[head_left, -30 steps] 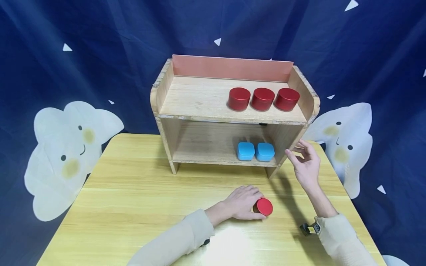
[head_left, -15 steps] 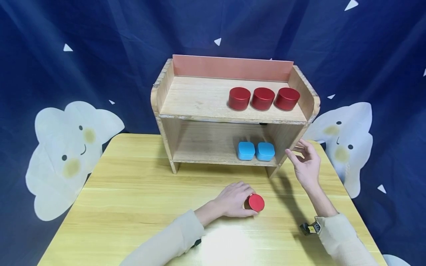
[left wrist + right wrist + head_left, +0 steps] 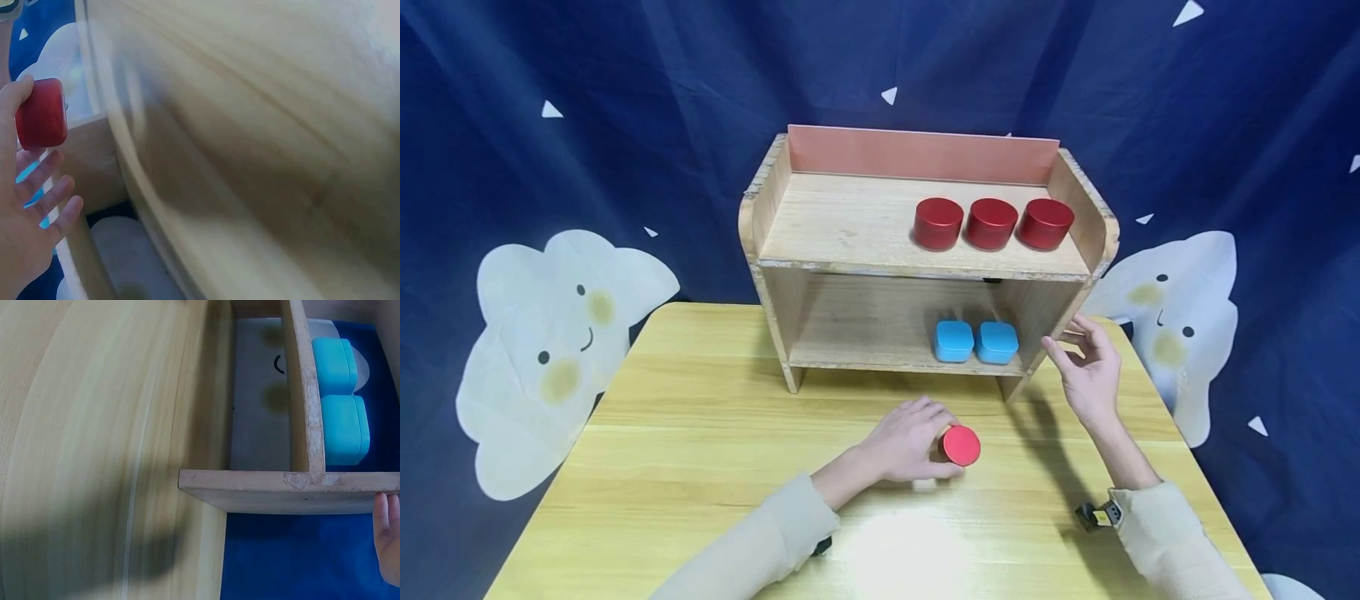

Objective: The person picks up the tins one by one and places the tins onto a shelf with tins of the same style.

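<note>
My left hand (image 3: 910,442) holds a small round red tin (image 3: 961,446) over the tabletop, in front of the shelf unit. In the left wrist view, the thumb lies on one side of the red tin (image 3: 42,115), and the other fingers spread below it. My right hand (image 3: 1088,371) is at the outer right side of the wooden shelf unit (image 3: 850,317). Its fingertips (image 3: 380,506) are right at the side panel in the right wrist view, with the fingers nearly straight. Most of that hand is out of that view.
Three dark red tins (image 3: 992,223) stand in a row on the upper shelf, toward the right. Two light blue rounded boxes (image 3: 953,342) sit on the lower shelf. A wooden table (image 3: 700,467) bears the unit, and a dark blue cloth (image 3: 700,100) hangs behind.
My left hand has moved to the left and slightly toward the shelf unit, carrying the red tin along. The right hand has stayed at the side panel.
</note>
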{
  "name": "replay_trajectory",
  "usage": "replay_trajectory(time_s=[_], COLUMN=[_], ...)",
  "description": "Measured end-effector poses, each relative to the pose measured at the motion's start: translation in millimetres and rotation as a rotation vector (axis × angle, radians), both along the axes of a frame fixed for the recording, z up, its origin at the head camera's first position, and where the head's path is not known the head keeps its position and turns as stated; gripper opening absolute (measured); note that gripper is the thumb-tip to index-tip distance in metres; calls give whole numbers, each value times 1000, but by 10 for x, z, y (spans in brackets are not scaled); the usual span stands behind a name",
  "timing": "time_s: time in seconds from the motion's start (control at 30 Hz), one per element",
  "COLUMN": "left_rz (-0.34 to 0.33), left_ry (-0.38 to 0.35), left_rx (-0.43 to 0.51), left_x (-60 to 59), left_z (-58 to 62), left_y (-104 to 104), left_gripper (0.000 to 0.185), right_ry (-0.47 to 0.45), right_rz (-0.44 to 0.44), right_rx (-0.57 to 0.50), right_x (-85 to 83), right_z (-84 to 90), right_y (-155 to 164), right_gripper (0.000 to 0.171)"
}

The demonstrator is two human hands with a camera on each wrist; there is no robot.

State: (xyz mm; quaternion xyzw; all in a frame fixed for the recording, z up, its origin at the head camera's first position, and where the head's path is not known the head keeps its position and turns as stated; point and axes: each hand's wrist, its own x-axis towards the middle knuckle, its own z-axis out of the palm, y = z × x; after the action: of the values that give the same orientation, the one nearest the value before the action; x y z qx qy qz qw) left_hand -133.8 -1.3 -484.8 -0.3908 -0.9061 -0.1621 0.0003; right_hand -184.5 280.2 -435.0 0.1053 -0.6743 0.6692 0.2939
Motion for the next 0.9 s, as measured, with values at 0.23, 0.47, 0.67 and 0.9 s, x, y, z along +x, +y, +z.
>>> replay_trajectory(time_s=[0.23, 0.47, 0.67, 0.9], left_rz=[25, 32, 42, 34], left_ry=[-1, 61, 166, 258], left_rx=[42, 53, 68, 104], left_x=[-20, -43, -69, -92], left_z=[160, 342, 520, 759], left_y=[-134, -261, -350, -460], left_gripper=[61, 60, 60, 61], right_ry=[8, 2, 1, -8], right_rz=[6, 3, 4, -7], right_rx=[-13, -4, -13, -13], right_x=[2, 3, -1, 2], right_z=[-2, -3, -3, 0], right_y=[-2, -4, -7, -11], right_gripper=[48, 47, 47, 48])
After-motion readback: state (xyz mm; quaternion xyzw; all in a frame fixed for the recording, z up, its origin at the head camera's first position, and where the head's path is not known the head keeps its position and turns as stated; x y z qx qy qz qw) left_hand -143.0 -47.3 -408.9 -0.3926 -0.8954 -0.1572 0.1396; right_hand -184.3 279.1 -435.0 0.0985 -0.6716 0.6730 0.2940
